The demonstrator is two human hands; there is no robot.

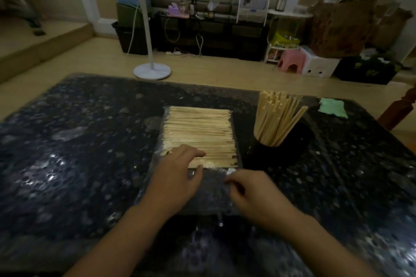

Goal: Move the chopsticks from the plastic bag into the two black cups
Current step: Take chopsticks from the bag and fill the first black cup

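Note:
A flat layer of pale wooden chopsticks (199, 132) lies inside a clear plastic bag (202, 195) in the middle of the dark speckled table (74, 153). My left hand (177, 177) rests on the near edge of the bundle, fingers over the sticks and thumb at their ends. My right hand (254, 191) lies just right of it on the bag's empty near part, fingers curled at the plastic; it is blurred. A black cup (281, 153) to the right of the bag stands full of upright chopsticks (276, 117). I make out only this one cup.
A green cloth (333, 108) lies at the table's far right. A wooden chair post (398, 108) stands beyond the right edge. Past the table, on the floor, are a white fan stand (152, 69), a pink stool (290, 60) and boxes.

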